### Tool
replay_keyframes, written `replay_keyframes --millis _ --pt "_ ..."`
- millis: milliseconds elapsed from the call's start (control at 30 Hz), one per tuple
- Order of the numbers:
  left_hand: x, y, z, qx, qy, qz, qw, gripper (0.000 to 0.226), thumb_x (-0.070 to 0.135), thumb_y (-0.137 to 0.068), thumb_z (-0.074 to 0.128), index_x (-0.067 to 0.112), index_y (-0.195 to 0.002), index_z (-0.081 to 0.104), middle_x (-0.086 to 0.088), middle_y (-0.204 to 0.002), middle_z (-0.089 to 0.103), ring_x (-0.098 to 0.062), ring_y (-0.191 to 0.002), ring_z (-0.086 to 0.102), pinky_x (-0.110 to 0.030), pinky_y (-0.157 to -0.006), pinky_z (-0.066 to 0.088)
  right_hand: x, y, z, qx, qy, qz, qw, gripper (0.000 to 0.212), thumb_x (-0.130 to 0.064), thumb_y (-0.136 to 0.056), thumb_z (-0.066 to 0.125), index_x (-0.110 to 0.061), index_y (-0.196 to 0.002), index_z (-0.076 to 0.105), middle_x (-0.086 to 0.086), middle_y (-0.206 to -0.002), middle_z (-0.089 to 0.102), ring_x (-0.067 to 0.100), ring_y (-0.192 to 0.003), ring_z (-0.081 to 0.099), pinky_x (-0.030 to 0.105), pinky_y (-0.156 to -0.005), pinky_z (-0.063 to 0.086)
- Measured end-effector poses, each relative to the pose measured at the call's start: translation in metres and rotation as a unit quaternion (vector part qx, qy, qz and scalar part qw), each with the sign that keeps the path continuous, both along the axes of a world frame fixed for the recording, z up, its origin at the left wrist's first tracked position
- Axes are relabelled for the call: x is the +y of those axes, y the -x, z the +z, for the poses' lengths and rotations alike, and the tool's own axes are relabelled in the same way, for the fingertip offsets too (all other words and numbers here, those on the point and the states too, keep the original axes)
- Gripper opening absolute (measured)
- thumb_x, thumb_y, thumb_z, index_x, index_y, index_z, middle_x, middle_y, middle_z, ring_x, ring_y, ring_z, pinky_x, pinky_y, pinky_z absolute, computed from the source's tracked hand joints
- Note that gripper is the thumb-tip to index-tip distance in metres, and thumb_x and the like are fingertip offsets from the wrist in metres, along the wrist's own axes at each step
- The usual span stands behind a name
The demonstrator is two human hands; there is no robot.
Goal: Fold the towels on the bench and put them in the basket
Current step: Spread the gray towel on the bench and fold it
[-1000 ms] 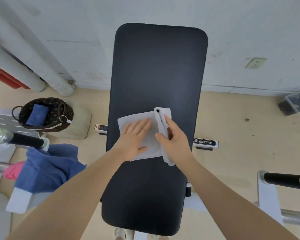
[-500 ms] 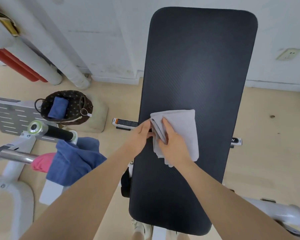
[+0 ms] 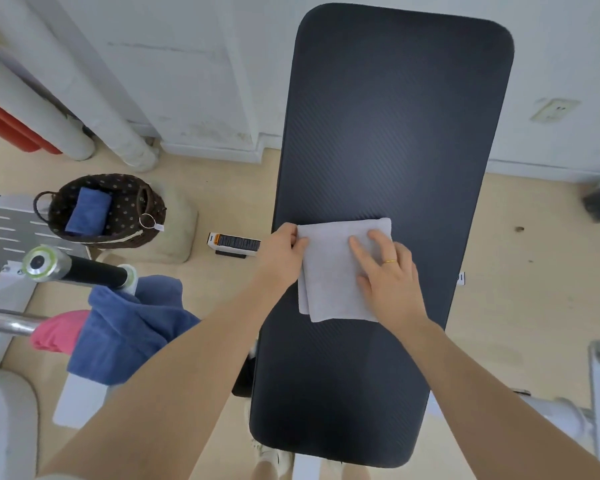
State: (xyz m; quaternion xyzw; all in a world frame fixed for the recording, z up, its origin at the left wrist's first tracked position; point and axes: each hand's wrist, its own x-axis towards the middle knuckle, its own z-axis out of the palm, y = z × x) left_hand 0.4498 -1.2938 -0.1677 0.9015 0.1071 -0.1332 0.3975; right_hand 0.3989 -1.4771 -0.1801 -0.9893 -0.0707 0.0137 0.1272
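Observation:
A folded white towel (image 3: 329, 271) lies on the black bench pad (image 3: 388, 133), near its left edge. My left hand (image 3: 281, 254) pinches the towel's upper left edge with curled fingers. My right hand (image 3: 385, 271) lies flat on the towel's right half, fingers spread and pressing down. A dark woven basket (image 3: 125, 216) stands on the floor to the left, with a folded blue towel (image 3: 87, 211) inside it.
A crumpled blue towel (image 3: 129, 323) and a pink cloth (image 3: 56, 330) hang over a metal bar (image 3: 7, 322) at the lower left. A padded roller (image 3: 80, 270) juts out beside them. White pipes (image 3: 59, 84) stand along the wall.
The towel's right side has been folded over to the left, making it narrower. My left hand moved from pressing its middle to pinching its left edge; my right hand now lies flat on top.

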Motion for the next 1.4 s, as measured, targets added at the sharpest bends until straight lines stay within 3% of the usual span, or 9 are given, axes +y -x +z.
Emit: replay_keyframes --millis 267,367,467,533,633,833,1067,1233,1400 --pt "-0.005 0.001 0.003 -0.011 0.012 0.04 0.999 0.021 0.02 -0.092 0.054 0.007 -0.109 0.05 -0.003 -0.092 0.059 -0.019 -0.081 0.053 -0.031 -0.073 0.044 -0.002 -0.006 -0.002 0.159 0.126 0.025 0.979 0.085 -0.046 -0.095 0.035 -0.026 -0.136 -0.037 -0.006 -0.146 -0.037 0.034 -0.143 -0.011 0.047 -0.117 0.002" --pt "-0.008 0.016 0.0 -0.131 -0.139 -0.007 0.981 0.032 0.013 -0.078 0.068 0.009 -0.103 0.05 -0.007 -0.093 0.055 -0.027 -0.08 0.053 -0.037 -0.071 0.042 -0.003 -0.008 0.011 0.204 0.136 0.045 0.968 0.098 -0.052 -0.088 0.047 -0.025 -0.14 -0.033 -0.006 -0.148 -0.037 0.033 -0.143 -0.014 0.046 -0.117 0.006" --pt "-0.013 0.031 -0.008 -0.282 -0.292 -0.204 0.891 0.041 0.011 -0.057 0.079 0.015 -0.09 0.055 -0.004 -0.089 0.048 -0.023 -0.076 0.048 -0.031 -0.065 0.037 -0.004 -0.002 0.021 0.214 0.062 0.045 0.974 0.09 -0.045 -0.09 0.05 -0.027 -0.146 -0.019 -0.012 -0.15 -0.033 0.029 -0.143 -0.007 0.042 -0.113 0.021" --pt "-0.018 0.036 -0.003 -0.218 -0.271 -0.318 0.882 0.046 0.022 -0.068 0.078 0.016 -0.11 0.06 -0.004 -0.101 0.05 -0.022 -0.091 0.051 -0.032 -0.072 0.045 -0.006 0.0 0.027 0.195 0.027 0.052 0.979 0.074 -0.033 -0.094 0.046 -0.026 -0.149 -0.003 -0.011 -0.153 -0.027 0.028 -0.142 0.004 0.04 -0.103 0.036" --pt "-0.022 0.044 -0.004 -0.09 -0.288 -0.346 0.888 0.068 0.035 -0.088 0.056 0.024 -0.146 0.022 -0.005 -0.132 0.034 -0.021 -0.122 0.035 -0.031 -0.094 0.037 -0.008 0.0 0.033 0.149 -0.067 0.007 0.986 0.057 -0.014 -0.093 0.044 -0.024 -0.146 0.024 -0.005 -0.156 -0.016 0.027 -0.133 0.025 0.036 -0.083 0.048" --pt "-0.031 0.052 -0.011 -0.101 -0.3 -0.304 0.899 0.1 0.035 -0.075 0.071 0.019 -0.15 0.008 -0.008 -0.129 0.04 -0.024 -0.114 0.045 -0.032 -0.089 0.042 -0.013 0.001 0.023 0.209 -0.301 -0.204 0.908 0.061 -0.015 -0.09 0.052 -0.015 -0.144 0.022 0.009 -0.129 0.051 0.029 -0.109 0.055 0.038 -0.084 0.047" --pt "-0.034 0.048 -0.01 -0.095 -0.304 -0.261 0.912 0.095 0.033 -0.081 0.063 0.02 -0.149 -0.003 -0.008 -0.133 0.033 -0.022 -0.114 0.041 -0.025 -0.069 0.035 0.007 0.011 0.032 0.244 -0.401 -0.207 0.858 0.063 -0.011 -0.088 0.055 -0.016 -0.142 0.025 0.004 -0.126 0.051 0.018 -0.102 0.051 0.03 -0.084 0.044" --pt "-0.023 0.05 -0.01 -0.062 -0.211 -0.267 0.938 0.082 0.024 -0.089 0.055 0.024 -0.149 0.0 -0.001 -0.142 0.027 -0.019 -0.123 0.035 -0.03 -0.081 0.049 0.028 0.022 0.043 0.209 -0.35 -0.153 0.9 0.068 -0.015 -0.089 0.057 -0.018 -0.146 0.02 0.003 -0.136 0.047 0.022 -0.12 0.049 0.037 -0.1 0.044" --pt "0.001 0.041 0.015 0.051 0.149 -0.182 0.971 0.036 0.019 -0.103 0.03 0.022 -0.138 0.038 0.006 -0.119 0.056 0.0 -0.107 0.053 -0.004 -0.085 0.042 0.058 0.026 0.049 0.214 -0.262 -0.087 0.937 0.075 -0.023 -0.092 0.053 -0.026 -0.149 0.004 0.002 -0.138 0.04 0.021 -0.117 0.051 0.031 -0.095 0.045"
